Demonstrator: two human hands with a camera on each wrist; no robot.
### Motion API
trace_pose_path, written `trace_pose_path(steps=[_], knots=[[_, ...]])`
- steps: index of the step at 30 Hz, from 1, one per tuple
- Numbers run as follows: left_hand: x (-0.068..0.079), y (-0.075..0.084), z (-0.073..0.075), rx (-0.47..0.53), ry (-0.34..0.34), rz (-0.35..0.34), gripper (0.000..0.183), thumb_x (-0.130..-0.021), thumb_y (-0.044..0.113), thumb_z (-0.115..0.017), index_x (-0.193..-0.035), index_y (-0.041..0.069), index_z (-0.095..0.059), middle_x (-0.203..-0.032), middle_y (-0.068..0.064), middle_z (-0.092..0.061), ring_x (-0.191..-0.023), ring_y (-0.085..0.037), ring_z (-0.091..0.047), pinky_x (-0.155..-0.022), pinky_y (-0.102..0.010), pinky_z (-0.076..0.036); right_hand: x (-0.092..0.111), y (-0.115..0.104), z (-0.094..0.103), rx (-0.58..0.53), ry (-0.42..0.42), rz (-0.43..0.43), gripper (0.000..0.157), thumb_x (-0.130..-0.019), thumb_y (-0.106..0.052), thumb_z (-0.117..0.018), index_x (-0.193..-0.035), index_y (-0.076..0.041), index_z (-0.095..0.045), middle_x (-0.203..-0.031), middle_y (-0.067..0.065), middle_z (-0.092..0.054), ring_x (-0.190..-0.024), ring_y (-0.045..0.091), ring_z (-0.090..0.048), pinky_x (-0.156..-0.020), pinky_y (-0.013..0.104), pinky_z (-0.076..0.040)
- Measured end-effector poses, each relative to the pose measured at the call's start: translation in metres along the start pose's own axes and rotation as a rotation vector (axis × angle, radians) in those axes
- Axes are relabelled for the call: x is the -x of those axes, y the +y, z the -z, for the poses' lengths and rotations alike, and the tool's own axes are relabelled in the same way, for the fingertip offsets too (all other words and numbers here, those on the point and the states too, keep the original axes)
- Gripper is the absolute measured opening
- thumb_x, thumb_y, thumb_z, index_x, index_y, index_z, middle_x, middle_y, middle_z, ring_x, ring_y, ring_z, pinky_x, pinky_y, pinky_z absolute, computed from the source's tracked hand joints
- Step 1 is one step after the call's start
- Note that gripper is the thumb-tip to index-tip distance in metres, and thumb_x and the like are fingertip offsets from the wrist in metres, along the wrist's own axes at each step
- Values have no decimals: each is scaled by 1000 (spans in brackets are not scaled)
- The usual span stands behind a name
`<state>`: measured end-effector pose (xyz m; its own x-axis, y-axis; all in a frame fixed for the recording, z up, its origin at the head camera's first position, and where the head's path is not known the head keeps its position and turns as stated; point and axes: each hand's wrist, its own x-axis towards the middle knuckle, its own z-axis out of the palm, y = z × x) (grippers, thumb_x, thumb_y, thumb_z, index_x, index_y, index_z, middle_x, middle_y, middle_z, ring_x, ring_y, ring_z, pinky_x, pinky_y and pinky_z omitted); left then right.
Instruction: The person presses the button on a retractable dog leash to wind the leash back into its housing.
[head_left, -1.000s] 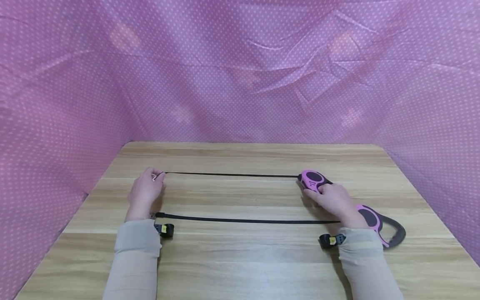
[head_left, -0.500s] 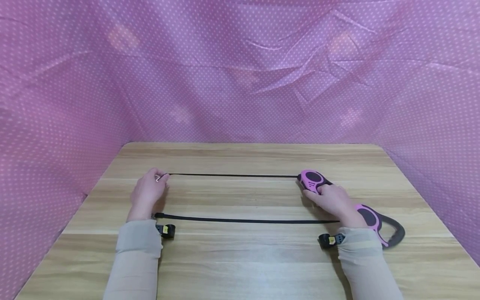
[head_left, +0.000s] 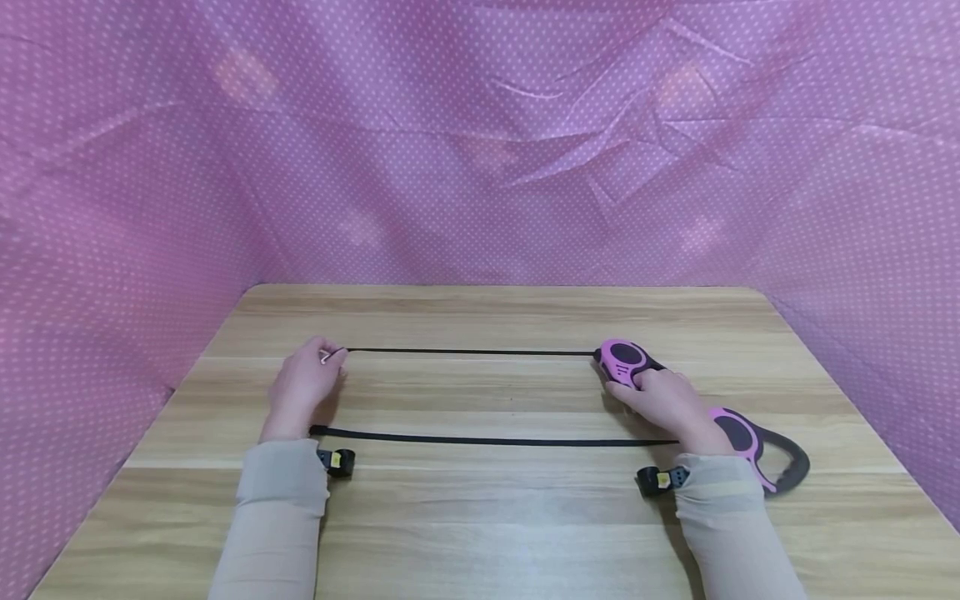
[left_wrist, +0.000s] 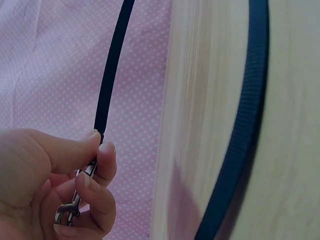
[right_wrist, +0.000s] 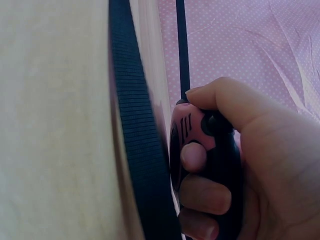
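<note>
Two pink and black retractable dog leashes are in the head view. My right hand [head_left: 667,404] grips the handle of the far leash [head_left: 624,360], fingers curled round it; the right wrist view shows the thumb near the strap outlet of its casing [right_wrist: 192,127]. From there a black strap [head_left: 472,352] runs taut to the left. My left hand [head_left: 306,379] pinches that strap's end, where a metal snap hook [left_wrist: 70,210] lies among the fingers. The near leash [head_left: 742,437] rests on the table, partly behind the right wrist, its own strap [head_left: 487,441] stretched leftward to beside the left wrist.
A wooden table [head_left: 480,533] lies under everything, with pink dotted cloth [head_left: 480,167] hanging behind and at both sides. Small black cameras are strapped at the left wrist [head_left: 341,463] and the right wrist [head_left: 654,482]. The near strap lies between the forearms.
My left hand has moved slightly right with the strap end, and the stretched far strap has grown shorter. The right hand and the near leash have hardly moved.
</note>
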<state>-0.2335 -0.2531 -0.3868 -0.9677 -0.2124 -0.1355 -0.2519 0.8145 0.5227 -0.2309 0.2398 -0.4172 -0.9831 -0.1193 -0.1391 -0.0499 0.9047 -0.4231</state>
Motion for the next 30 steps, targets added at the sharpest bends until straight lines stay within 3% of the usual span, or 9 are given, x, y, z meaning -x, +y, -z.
trace_pose_path(steps=[12, 19, 26, 30], knots=[[4, 7, -4, 6, 4, -31, 37, -104, 41, -43, -125, 12, -54, -118, -14, -69, -117, -40, -58, -86, -56, -45, 1, 0, 0, 18, 1, 4, 53, -95, -58, -53, -67, -15, -66, -62, 0, -58, -59, 17, -48, -54, 30, -35], [5, 12, -5, 2, 5, -27, 36, -103, 42, -43, -122, 13, -56, -116, -13, -69, -114, -37, -59, -83, -52, -45, -1, 0, 1, 96, 58, 38, 54, -95, -57, -53, -64, -15, -62, -68, 3, -60, -79, 27, -48, -68, 35, -35], [7, 16, -6, 2, -4, -48, 36, -104, 41, -43, -121, 13, -56, -113, -13, -70, -111, -36, -60, -83, -53, -45, -1, -3, 1, 146, 138, 117, 50, -97, -49, -57, -62, -13, -56, -58, 0, -54, -57, 19, -45, -83, 45, -33], [7, 17, -6, 4, -6, -56, 36, -104, 41, -42, -121, 13, -56, -115, -13, -70, -114, -37, -60, -86, -56, -45, -1, -6, 1, 165, 158, 130, 50, -97, -49, -56, -62, -13, -54, -57, 0, -51, -55, 18, -43, -84, 46, -33]])
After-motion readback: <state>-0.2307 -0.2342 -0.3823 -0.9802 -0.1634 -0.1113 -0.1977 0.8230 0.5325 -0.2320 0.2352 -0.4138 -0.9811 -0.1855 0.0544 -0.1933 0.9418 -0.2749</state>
